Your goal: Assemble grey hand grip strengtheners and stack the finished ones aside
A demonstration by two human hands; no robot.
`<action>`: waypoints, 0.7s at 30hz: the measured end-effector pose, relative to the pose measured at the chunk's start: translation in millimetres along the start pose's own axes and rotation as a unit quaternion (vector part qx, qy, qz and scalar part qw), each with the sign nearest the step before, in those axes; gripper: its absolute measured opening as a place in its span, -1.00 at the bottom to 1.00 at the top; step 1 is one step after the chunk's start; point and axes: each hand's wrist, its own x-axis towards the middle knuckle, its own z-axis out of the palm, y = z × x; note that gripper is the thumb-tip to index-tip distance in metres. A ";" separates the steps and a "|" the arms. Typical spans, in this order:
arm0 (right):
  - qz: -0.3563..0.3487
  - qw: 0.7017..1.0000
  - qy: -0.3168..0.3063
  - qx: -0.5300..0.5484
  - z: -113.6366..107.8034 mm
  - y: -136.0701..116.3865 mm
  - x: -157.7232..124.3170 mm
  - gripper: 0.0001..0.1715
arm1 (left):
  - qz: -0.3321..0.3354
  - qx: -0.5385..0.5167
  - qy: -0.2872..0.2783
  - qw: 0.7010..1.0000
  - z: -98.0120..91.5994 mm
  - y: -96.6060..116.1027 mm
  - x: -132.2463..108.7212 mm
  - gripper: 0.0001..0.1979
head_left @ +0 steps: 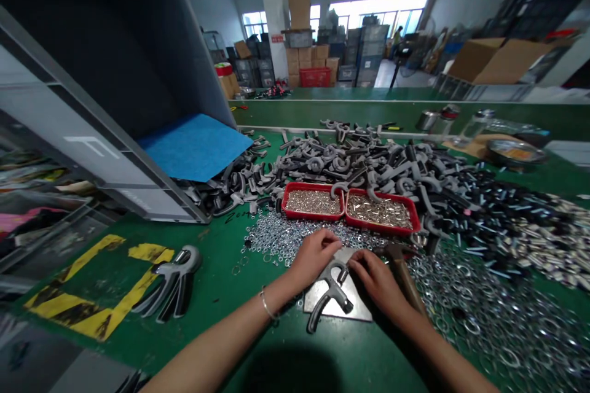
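A grey-and-black hand grip [332,288] with a metal spring [342,275] lies on a small metal plate [362,304]. My left hand [314,253] is closed at the upper end of the hand grip, its fingertips curled over it. On the other side, my right hand [374,276] pinches its thumb and fingers together beside the spring; whatever is between them is too small to make out. A hammer [405,282] lies by my right hand, its handle partly behind the wrist. Two red trays [343,216] of small metal pins stand just beyond my hands.
Small nuts [271,236] lie before the trays; metal rings [488,319] spread at right. Grey grip parts [318,159] are heaped behind. Finished-looking grips [177,282] lie at left near yellow-black tape [74,319]. A large grey crate [152,196] stands tipped at left.
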 end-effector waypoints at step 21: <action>0.014 0.951 -0.035 -0.306 -52.0 -7.7 -31.8 -0.79 | 0.216 0.391 -0.087 0.890 4.9 -26.3 -68.7 -0.79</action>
